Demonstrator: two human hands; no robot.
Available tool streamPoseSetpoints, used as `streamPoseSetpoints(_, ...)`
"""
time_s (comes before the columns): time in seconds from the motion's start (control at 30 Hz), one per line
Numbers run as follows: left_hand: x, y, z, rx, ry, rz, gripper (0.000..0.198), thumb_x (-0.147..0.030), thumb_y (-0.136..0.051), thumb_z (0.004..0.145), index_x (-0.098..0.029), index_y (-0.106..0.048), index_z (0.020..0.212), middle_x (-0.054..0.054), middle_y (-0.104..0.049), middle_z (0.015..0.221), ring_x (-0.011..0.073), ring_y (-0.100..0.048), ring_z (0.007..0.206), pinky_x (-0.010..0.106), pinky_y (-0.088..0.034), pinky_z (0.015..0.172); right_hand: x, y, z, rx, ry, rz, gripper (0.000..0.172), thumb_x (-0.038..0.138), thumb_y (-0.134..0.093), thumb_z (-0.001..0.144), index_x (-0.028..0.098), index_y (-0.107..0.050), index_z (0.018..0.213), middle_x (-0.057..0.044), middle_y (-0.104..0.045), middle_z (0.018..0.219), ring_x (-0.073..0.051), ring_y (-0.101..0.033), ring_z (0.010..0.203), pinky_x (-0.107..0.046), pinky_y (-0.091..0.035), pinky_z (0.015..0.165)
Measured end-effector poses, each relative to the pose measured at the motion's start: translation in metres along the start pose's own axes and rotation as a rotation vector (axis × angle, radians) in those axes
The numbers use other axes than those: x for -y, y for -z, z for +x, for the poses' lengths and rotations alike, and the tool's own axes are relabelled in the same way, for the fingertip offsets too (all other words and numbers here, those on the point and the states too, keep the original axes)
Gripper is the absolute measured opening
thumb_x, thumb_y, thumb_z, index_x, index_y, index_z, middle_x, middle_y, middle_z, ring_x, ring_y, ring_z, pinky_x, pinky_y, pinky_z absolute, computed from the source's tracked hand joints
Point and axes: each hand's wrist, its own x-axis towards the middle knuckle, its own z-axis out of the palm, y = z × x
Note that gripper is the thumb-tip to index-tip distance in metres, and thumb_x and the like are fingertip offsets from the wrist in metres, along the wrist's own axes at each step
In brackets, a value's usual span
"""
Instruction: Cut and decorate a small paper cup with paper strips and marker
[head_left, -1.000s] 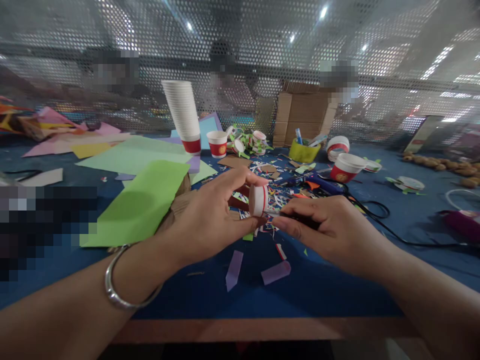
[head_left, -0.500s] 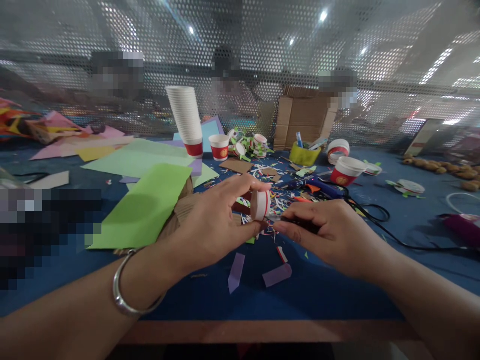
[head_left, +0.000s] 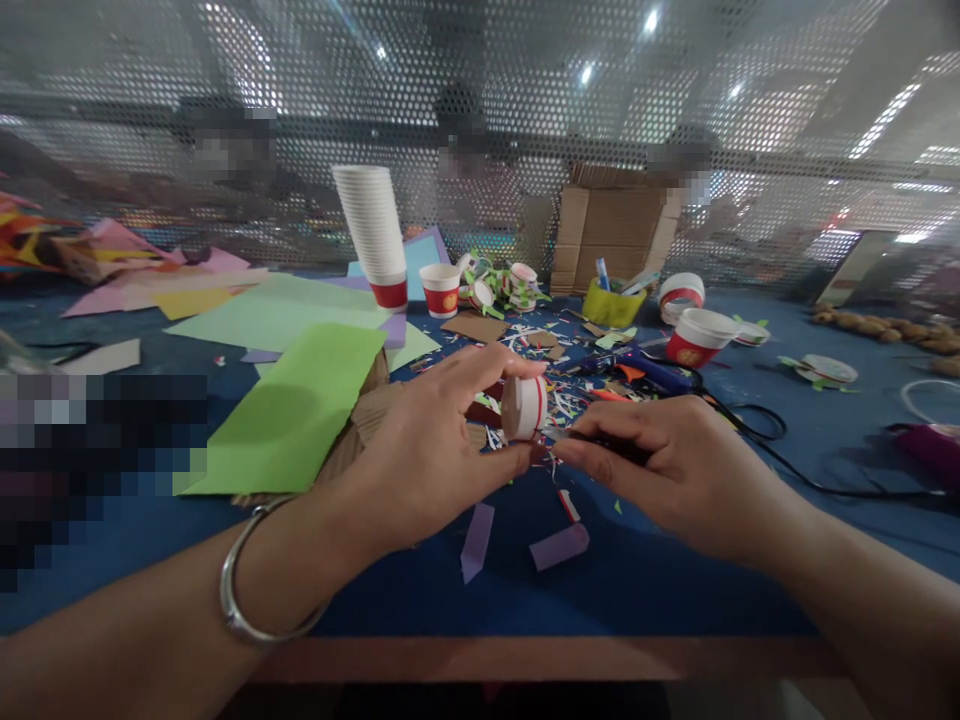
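"Two grips; what's our risk?"

"Our left hand [head_left: 420, 450] pinches the cup base [head_left: 525, 408] above paper scraps [head_left: 561, 402]; our right hand [head_left: 679, 462] clasps a dark-handled tool [head_left: 583, 436]. If it skids, we could nick our left thumb [head_left: 508, 463]."

blue table [head_left: 637, 605], purple strips [head_left: 559, 547], paper scraps [head_left: 561, 404]

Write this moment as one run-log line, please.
Left hand: holds white-and-red cup piece | Right hand: grips slim tool, tip by piece's lower edge | Blue table: two purple paper pieces at near side
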Motion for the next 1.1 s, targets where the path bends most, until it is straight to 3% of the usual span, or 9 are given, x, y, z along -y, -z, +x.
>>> streamPoseSetpoints(0.23,-0.003,0.001,-0.002,-0.065,-0.068,0.114,0.040,-0.020,-0.078,0.081,-0.022,-0.066,0.119,0.006,-0.068,0.115,0.0188,-0.071,0.093,0.032,-0.062,0.081,0.001,-0.001,0.000,0.005,0.010,-0.008,0.036,0.042,-0.056,0.101,0.020,-0.066,0.074,0.003,-0.056,0.059,-0.011,-0.049,0.055,-0.026,-0.033,0.051)
streamPoseSetpoints(0.4,0.000,0.002,-0.001,-0.096,-0.086,0.175,0.043,-0.021,-0.079,0.080,-0.024,-0.066,0.121,0.006,-0.068,0.122,0.0235,-0.068,0.107,0.036,-0.060,0.090,0.000,-0.001,0.001,-0.006,0.011,-0.029,0.040,0.046,-0.054,0.101,0.020,-0.066,0.073,0.002,-0.058,0.060,-0.012,-0.049,0.055,-0.028,-0.032,0.051)
streamPoseSetpoints(0.5,0.001,0.003,-0.001,-0.080,-0.090,0.190,0.041,-0.024,-0.080,0.081,-0.024,-0.066,0.119,0.006,-0.068,0.121,0.0241,-0.067,0.109,0.036,-0.060,0.088,-0.003,0.002,0.002,0.003,-0.011,0.001,0.042,0.051,-0.054,0.101,0.020,-0.068,0.077,0.000,-0.061,0.065,-0.013,-0.051,0.057,-0.029,-0.032,0.051)
streamPoseSetpoints(0.77,0.003,0.003,0.001,-0.034,-0.159,0.181,0.041,-0.018,-0.079,0.081,-0.022,-0.066,0.119,0.007,-0.066,0.121,0.0238,-0.065,0.114,0.039,-0.055,0.101,-0.007,0.005,0.006,0.090,-0.078,0.147,0.047,0.056,-0.052,0.100,0.018,-0.069,0.077,0.002,-0.052,0.063,-0.012,-0.044,0.057,-0.027,-0.030,0.049)
streamPoseSetpoints(1.1,0.006,0.002,0.001,-0.006,-0.228,0.175,0.046,-0.009,-0.077,0.078,-0.023,-0.066,0.121,0.006,-0.066,0.120,0.0228,-0.065,0.115,0.039,-0.054,0.101,-0.010,0.006,0.007,0.135,-0.108,0.266,0.051,0.062,-0.057,0.096,0.019,-0.062,0.069,0.004,-0.043,0.061,-0.010,-0.041,0.054,-0.025,-0.028,0.046)
